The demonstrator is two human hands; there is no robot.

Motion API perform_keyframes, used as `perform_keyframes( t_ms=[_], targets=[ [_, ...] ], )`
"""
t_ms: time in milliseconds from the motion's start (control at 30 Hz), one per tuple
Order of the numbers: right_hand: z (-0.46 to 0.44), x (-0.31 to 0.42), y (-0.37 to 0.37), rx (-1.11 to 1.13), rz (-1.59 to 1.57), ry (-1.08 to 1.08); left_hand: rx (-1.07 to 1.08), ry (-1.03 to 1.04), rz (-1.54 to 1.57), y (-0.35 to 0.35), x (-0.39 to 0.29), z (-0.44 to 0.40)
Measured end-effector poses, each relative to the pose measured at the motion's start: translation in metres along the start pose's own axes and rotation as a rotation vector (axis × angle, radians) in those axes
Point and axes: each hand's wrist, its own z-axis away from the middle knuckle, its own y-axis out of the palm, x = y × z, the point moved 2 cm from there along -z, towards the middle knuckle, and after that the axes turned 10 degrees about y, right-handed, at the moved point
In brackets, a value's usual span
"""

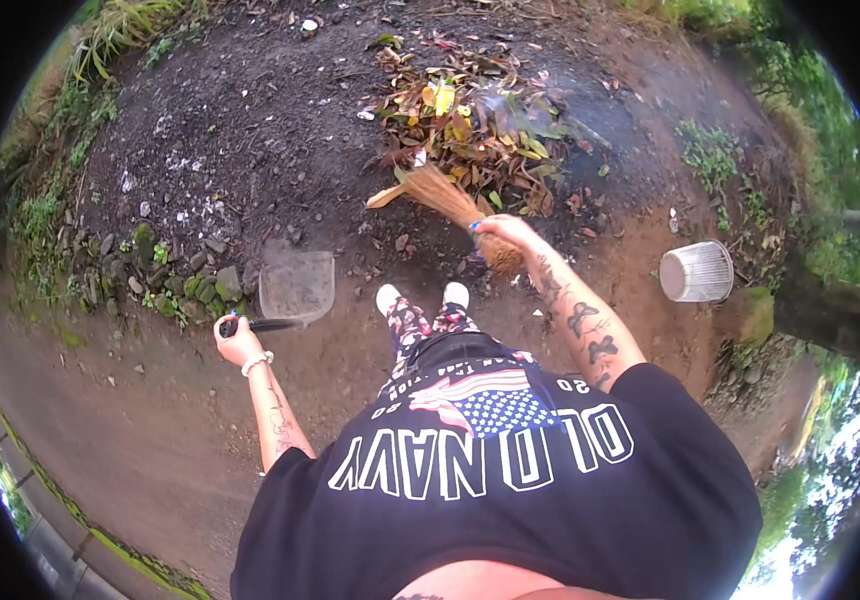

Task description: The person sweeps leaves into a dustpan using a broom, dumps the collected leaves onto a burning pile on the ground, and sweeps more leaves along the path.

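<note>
My left hand (238, 343) is closed around the black handle of a dustpan (297, 287), whose greyish pan is held out over the dirt to the left of my feet. In my right hand (508, 234) is a short straw broom (440, 192), gripped near its middle. The broom's bristles point up and left, towards the lower edge of a leaf pile (485, 130). Brown, yellow and green leaves make up this pile, with a yellow wrapper (441, 97) lying on top. A pale dry leaf (386, 197) is beside the bristle ends.
A white ribbed basket (696, 272) lies tipped on its side at the right, near a mossy stone (747, 316). Mossy rocks (205, 287) line the left side. Dark soil with white bits spreads ahead, and faint smoke hangs over the leaves.
</note>
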Motion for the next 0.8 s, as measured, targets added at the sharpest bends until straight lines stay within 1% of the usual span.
perform_keyframes(
  t_ms=[33, 67, 100, 133, 167, 233, 267, 367, 400, 467, 533, 600, 633, 700, 733, 800],
  targets=[
    [0.003, 0.004, -0.005, 0.001, -0.012, 0.005, 0.025, -0.037, -0.007, -0.003, 0.005, 0.002],
    [0.007, 0.007, -0.011, -0.093, 0.057, -0.075, 0.03, -0.066, -0.02, -0.003, 0.008, 0.005],
    [0.024, 0.014, -0.013, -0.075, -0.023, -0.052, 0.035, -0.096, -0.035, -0.004, 0.01, 0.007],
    [0.036, 0.018, -0.016, -0.095, -0.057, -0.08, 0.046, -0.074, 0.01, -0.003, 0.017, 0.007],
    [0.044, 0.023, -0.021, -0.114, -0.092, -0.113, 0.037, -0.081, -0.013, -0.002, 0.023, 0.009],
    [0.064, 0.031, -0.026, -0.025, -0.233, -0.065, 0.042, -0.074, 0.014, 0.002, 0.022, 0.01],
    [0.078, 0.035, -0.027, -0.016, -0.285, -0.016, 0.041, -0.067, 0.017, 0.004, 0.022, 0.01],
    [0.093, 0.039, -0.035, 0.0, -0.236, -0.005, 0.101, -0.083, 0.053, 0.014, 0.018, 0.008],
    [0.095, 0.041, -0.04, -0.001, -0.228, -0.004, 0.064, -0.061, 0.121, 0.019, 0.013, 0.008],
    [0.099, 0.038, -0.045, 0.071, -0.314, 0.058, 0.065, -0.073, 0.125, 0.024, 0.005, 0.009],
    [0.105, 0.038, -0.05, 0.094, -0.371, 0.073, 0.071, -0.067, 0.137, 0.035, 0.004, 0.01],
    [0.112, 0.038, -0.051, 0.14, -0.46, 0.079, 0.102, -0.139, 0.131, 0.044, 0.006, 0.013],
    [0.118, 0.038, -0.051, 0.139, -0.457, 0.083, 0.102, -0.143, 0.129, 0.048, 0.009, 0.015],
    [0.128, 0.04, -0.047, 0.2, -0.635, 0.037, 0.118, -0.179, 0.253, 0.056, 0.013, 0.017],
    [0.126, 0.039, -0.048, 0.209, -0.649, 0.04, 0.117, -0.204, 0.262, 0.06, 0.012, 0.019],
    [0.13, 0.038, -0.048, 0.316, -0.792, 0.049, 0.125, -0.242, 0.289, 0.066, 0.01, 0.025]
  ],
)
